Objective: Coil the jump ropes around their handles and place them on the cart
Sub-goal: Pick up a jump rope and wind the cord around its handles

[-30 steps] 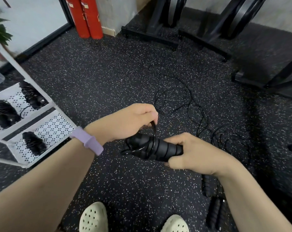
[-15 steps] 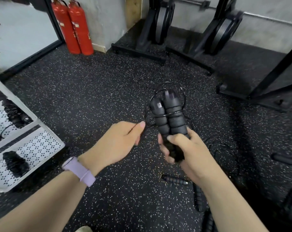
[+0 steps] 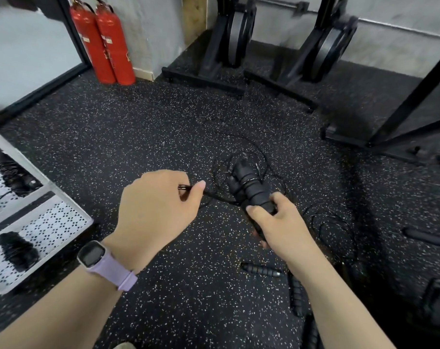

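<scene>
— What's around the work from where you sit?

— I see speckled black rubber floor (image 3: 138, 137). Two red fire extinguishers (image 3: 104, 44) stand against the far wall, with black weight racks (image 3: 229, 41) to their right. At my left edge is the white perforated cart (image 3: 50, 222), with coiled black ropes (image 3: 17, 250) already lying on its shelves. Loose rope handles (image 3: 261, 270) lie on the floor near my right forearm, and thin black cord loops (image 3: 332, 222) sprawl beside them. Nothing stands between my hands and the cart.

— And the rope you're working on?

— My right hand (image 3: 281, 222) is clenched around the lower end of a pair of black handles (image 3: 249, 190), held side by side above the floor at the middle of the view. Their long axis runs from my palm up and away, tilted a little to the left, free ends pointing toward the racks. A few turns of cord wrap them.

— The left?

— My left hand (image 3: 156, 205) pinches the cord (image 3: 213, 195) between thumb and forefinger, just left of the handles; the cord runs across to them. A lilac watch (image 3: 103, 263) sits on that wrist.
</scene>
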The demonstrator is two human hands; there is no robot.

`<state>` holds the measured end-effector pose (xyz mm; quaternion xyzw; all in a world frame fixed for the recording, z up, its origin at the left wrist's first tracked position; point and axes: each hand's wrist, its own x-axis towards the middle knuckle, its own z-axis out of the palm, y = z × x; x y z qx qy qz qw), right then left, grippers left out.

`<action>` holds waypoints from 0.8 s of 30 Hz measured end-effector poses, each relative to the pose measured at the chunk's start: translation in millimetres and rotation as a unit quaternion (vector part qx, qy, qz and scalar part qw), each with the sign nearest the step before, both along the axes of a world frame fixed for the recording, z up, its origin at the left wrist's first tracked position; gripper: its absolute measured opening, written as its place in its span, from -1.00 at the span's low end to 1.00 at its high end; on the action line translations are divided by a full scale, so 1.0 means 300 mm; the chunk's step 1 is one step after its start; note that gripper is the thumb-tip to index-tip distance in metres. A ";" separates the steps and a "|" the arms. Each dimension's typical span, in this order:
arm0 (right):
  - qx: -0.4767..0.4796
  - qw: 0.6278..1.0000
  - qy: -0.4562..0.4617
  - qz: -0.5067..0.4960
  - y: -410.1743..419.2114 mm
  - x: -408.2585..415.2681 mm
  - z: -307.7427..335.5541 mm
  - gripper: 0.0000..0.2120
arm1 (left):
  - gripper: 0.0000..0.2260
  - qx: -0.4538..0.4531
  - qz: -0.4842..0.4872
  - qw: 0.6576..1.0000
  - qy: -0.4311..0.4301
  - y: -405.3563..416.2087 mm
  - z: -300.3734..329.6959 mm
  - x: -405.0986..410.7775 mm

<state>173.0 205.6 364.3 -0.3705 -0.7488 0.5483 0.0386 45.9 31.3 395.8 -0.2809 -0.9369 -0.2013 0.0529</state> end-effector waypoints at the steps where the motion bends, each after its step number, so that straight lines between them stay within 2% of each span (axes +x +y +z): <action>1: 0.033 0.999 -0.025 0.026 0.002 0.004 -0.004 -0.84 | -0.67 0.008 -0.027 1.000 0.009 0.000 0.003 0.004; 4: 0.095 0.984 -0.084 0.123 -0.005 0.017 0.007 -0.77 | -0.88 0.018 -0.132 0.990 0.037 -0.004 0.012 0.008; 7: 0.119 0.964 -0.103 0.212 -0.031 0.028 0.031 -0.56 | -0.88 -0.002 -0.234 0.972 0.016 -0.009 0.011 -0.005; 9: 0.111 0.961 -0.102 0.232 -0.041 0.034 0.043 -0.39 | -0.88 0.002 -0.273 0.962 -0.021 -0.010 0.008 -0.005; 12: 0.072 0.962 -0.073 0.252 -0.025 0.047 0.062 -0.37 | -0.91 0.040 -0.258 0.947 -0.187 -0.010 0.020 0.005; 14: 0.018 0.959 -0.026 0.280 -0.014 0.056 0.075 -0.40 | -0.92 0.036 -0.258 0.916 -0.306 -0.012 0.049 -0.002; 16: -0.061 0.956 0.030 0.286 -0.009 0.067 0.083 -0.43 | -0.90 0.037 -0.274 0.871 -0.406 -0.022 0.071 -0.023; 17: -0.095 0.954 0.057 0.280 -0.009 0.073 0.087 -0.43 | -0.88 0.061 -0.277 0.837 -0.468 -0.030 0.086 -0.028; 19: -0.141 0.949 0.096 0.265 -0.015 0.078 0.096 -0.43 | -0.85 0.134 -0.280 0.755 -0.578 -0.036 0.099 -0.030; 22: -0.186 0.946 0.143 0.223 -0.025 0.065 0.098 -0.43 | -0.80 0.256 -0.225 0.671 -0.658 -0.016 0.086 -0.013; 23: -0.197 0.946 0.156 0.207 -0.031 0.055 0.099 -0.44 | -0.76 0.299 -0.198 0.629 -0.690 -0.006 0.074 -0.012; 24: -0.207 0.945 0.169 0.190 -0.035 0.045 0.098 -0.46 | -0.74 0.340 -0.175 0.565 -0.731 0.004 0.060 -0.013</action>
